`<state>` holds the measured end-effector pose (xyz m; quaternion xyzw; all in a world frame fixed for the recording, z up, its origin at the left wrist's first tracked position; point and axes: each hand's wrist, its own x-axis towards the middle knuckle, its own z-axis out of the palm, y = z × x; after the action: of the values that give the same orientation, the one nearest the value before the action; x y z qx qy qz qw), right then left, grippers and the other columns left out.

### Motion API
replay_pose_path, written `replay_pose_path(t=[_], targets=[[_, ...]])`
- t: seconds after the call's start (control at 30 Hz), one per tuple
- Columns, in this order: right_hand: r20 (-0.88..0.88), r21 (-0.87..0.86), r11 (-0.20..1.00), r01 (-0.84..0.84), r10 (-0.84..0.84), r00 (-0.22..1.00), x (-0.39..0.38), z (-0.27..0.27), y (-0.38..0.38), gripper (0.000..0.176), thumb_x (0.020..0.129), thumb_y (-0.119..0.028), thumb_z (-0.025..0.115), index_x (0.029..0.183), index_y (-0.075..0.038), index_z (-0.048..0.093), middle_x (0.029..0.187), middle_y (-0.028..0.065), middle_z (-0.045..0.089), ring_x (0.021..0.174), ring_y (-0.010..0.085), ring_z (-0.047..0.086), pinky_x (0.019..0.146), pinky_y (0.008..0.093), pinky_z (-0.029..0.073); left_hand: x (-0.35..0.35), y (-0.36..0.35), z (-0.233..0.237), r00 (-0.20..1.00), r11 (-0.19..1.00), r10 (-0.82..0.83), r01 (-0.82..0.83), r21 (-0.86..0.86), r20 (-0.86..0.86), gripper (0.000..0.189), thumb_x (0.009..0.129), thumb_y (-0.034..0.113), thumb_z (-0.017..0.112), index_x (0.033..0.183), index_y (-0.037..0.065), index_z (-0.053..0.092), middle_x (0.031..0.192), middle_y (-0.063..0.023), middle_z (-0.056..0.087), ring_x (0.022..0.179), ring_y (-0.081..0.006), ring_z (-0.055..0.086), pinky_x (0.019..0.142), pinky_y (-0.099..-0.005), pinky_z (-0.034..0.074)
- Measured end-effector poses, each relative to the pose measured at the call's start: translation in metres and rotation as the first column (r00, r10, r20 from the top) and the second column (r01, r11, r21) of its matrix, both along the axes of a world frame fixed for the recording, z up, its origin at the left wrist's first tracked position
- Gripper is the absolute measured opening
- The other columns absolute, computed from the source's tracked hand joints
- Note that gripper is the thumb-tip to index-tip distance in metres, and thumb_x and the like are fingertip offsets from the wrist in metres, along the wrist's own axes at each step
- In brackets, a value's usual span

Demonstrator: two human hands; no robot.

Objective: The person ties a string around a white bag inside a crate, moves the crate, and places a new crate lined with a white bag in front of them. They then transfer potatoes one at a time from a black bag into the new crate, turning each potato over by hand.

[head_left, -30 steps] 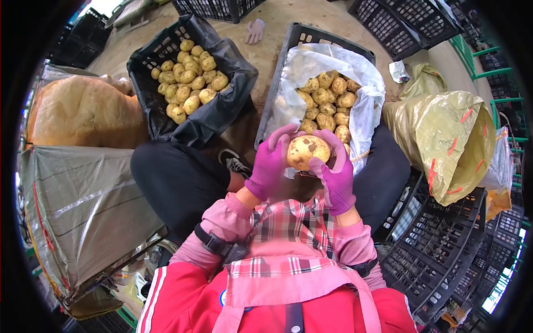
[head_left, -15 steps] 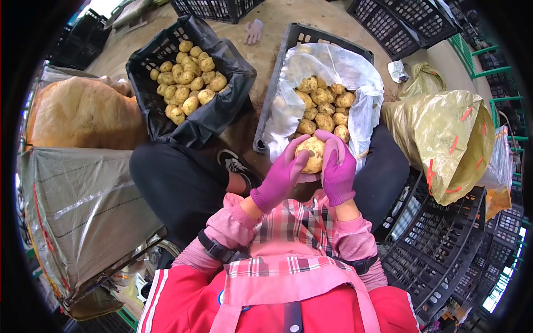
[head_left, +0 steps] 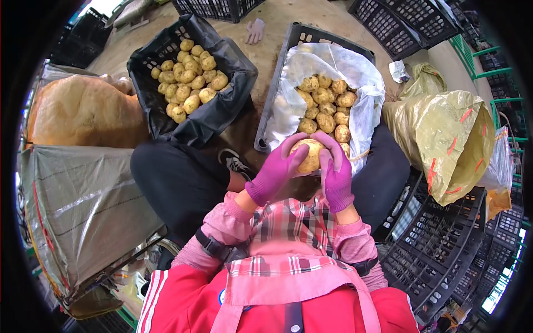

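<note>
A single potato (head_left: 311,155) is held between the left hand (head_left: 276,173) and the right hand (head_left: 336,175), both of which are clamped on it from opposite sides. Purple knitted gloves (head_left: 337,194) with paler fingers are worn on both. The thumbs are pressed to the near face of the potato, while the other fingers are curled round its far side. Dark patches can be made out on the pale yellow skin. The potato is held up in front of the lap, at the near end of a black plastic crate (head_left: 273,83) that is lined with a white sheet (head_left: 288,114). In this crate a heap of soil-marked potatoes (head_left: 326,105) is contained, just beyond the hands. To the left, a second black crate (head_left: 145,69) is lined with dark plastic (head_left: 236,66) and is partly filled with yellow potatoes (head_left: 186,83). Beyond and between the two crates, a loose pale glove (head_left: 255,31) is seen lying on the floor (head_left: 269,47). On the right, an olive-yellow woven sack (head_left: 427,130) is marked with red strips, and black crates (head_left: 433,244) are stacked below it. On the left, a bulging orange-tan sack (head_left: 83,114) is placed behind a grey woven sack (head_left: 91,202)
</note>
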<state>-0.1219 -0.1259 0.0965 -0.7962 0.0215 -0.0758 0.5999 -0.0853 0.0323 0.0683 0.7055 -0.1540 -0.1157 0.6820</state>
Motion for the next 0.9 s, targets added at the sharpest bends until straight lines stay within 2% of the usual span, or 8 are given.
replay_pose_path(t=[0.17, 0.27, 0.37, 0.5, 0.53, 0.73, 0.87, 0.9], targets=[[-0.071, 0.129, 0.988, -0.083, 0.093, 0.993, -0.010, -0.008, 0.002, 0.078, 0.082, -0.021, 0.077, 0.145, 0.000, 0.036, 0.137, 0.0142, 0.049, 0.126, 0.0241, 0.050, 0.104, 0.0344, 0.042, 0.004, -0.002, 0.006, 0.975, 0.990, -0.012, -0.019, -0.137, -0.223, 0.032, 0.101, 0.022, 0.050, 0.116, -0.003, 0.064, 0.112, -0.0117, 0.066, 0.103, -0.0172, 0.063, 0.093, -0.0293, 0.049], [-0.085, 0.320, 0.947, -0.005, 0.034, 0.996, -0.014, -0.001, 0.008, 0.087, 0.072, -0.006, 0.081, 0.146, 0.000, 0.036, 0.133, 0.0141, 0.053, 0.125, 0.0222, 0.051, 0.106, 0.0344, 0.042, 0.010, 0.003, 0.010, 0.992, 0.996, -0.033, 0.022, 0.088, 0.126, 0.027, 0.100, 0.013, 0.048, 0.116, -0.001, 0.064, 0.110, -0.0164, 0.066, 0.101, -0.0236, 0.065, 0.092, -0.0318, 0.050], [-0.046, 0.178, 0.984, 0.009, -0.001, 0.999, -0.018, 0.000, 0.008, 0.089, 0.069, -0.003, 0.079, 0.146, 0.000, 0.035, 0.131, 0.0140, 0.053, 0.125, 0.0228, 0.052, 0.106, 0.0351, 0.042, 0.005, 0.004, 0.022, 0.995, 0.996, -0.088, 0.089, 0.017, -0.054, 0.026, 0.100, 0.010, 0.046, 0.115, 0.000, 0.064, 0.111, -0.0179, 0.066, 0.101, -0.0254, 0.065, 0.092, -0.0329, 0.050], [-0.032, -0.022, 1.000, 0.012, -0.013, 0.999, -0.017, -0.013, 0.013, 0.093, 0.064, -0.002, 0.079, 0.146, 0.000, 0.034, 0.134, 0.0153, 0.051, 0.129, 0.0253, 0.048, 0.108, 0.0350, 0.039, 0.004, -0.002, -0.018, 0.771, 0.946, -0.076, -0.145, 0.291, 0.632, 0.025, 0.101, 0.015, 0.048, 0.111, 0.001, 0.065, 0.108, -0.0179, 0.066, 0.099, -0.0234, 0.066, 0.089, -0.0339, 0.051], [-0.011, -0.071, 0.997, 0.041, -0.042, 0.999, -0.017, -0.016, 0.015, 0.091, 0.064, -0.003, 0.079, 0.145, 0.000, 0.037, 0.135, 0.0154, 0.051, 0.129, 0.0268, 0.048, 0.109, 0.0353, 0.039, 0.004, -0.008, 0.003, 0.996, 0.999, -0.005, 0.009, 0.044, -0.085, 0.027, 0.101, 0.020, 0.049, 0.107, 0.000, 0.067, 0.106, -0.0148, 0.068, 0.097, -0.0187, 0.065, 0.084, -0.0325, 0.052], [0.011, -0.093, 0.996, -0.007, 0.008, 1.000, -0.023, -0.009, 0.013, 0.086, 0.061, -0.006, 0.086, 0.137, -0.002, 0.046, 0.135, 0.0163, 0.050, 0.128, 0.0300, 0.049, 0.108, 0.0384, 0.040, 0.007, 0.000, -0.006, 0.999, 0.999, 0.034, -0.034, 0.036, 0.017, 0.035, 0.103, 0.028, 0.049, 0.115, -0.002, 0.063, 0.108, -0.0095, 0.068, 0.097, -0.0128, 0.063, 0.085, -0.0260, 0.050], [0.034, -0.018, 0.995, 0.095, -0.095, 0.995, -0.023, -0.011, 0.010, 0.080, 0.062, -0.007, 0.087, 0.133, -0.003, 0.048, 0.135, 0.0155, 0.051, 0.127, 0.0295, 0.050, 0.108, 0.0377, 0.040, 0.003, 0.000, 0.019, 0.846, 0.947, -0.205, 0.044, -0.319, -0.492, 0.037, 0.104, 0.029, 0.048, 0.127, 0.000, 0.056, 0.110, -0.0082, 0.065, 0.099, -0.0118, 0.061, 0.089, -0.0259, 0.048], [0.043, -0.054, 0.993, 0.106, -0.103, 0.994, -0.023, -0.011, 0.008, 0.080, 0.063, -0.007, 0.087, 0.133, -0.003, 0.049, 0.135, 0.0155, 0.051, 0.127, 0.0295, 0.051, 0.108, 0.0378, 0.041, -0.001, -0.003, 0.015, 0.909, 0.970, -0.141, 0.046, -0.240, -0.392, 0.036, 0.103, 0.029, 0.050, 0.126, 0.001, 0.056, 0.108, -0.0089, 0.064, 0.099, -0.0123, 0.060, 0.087, -0.0272, 0.048]])
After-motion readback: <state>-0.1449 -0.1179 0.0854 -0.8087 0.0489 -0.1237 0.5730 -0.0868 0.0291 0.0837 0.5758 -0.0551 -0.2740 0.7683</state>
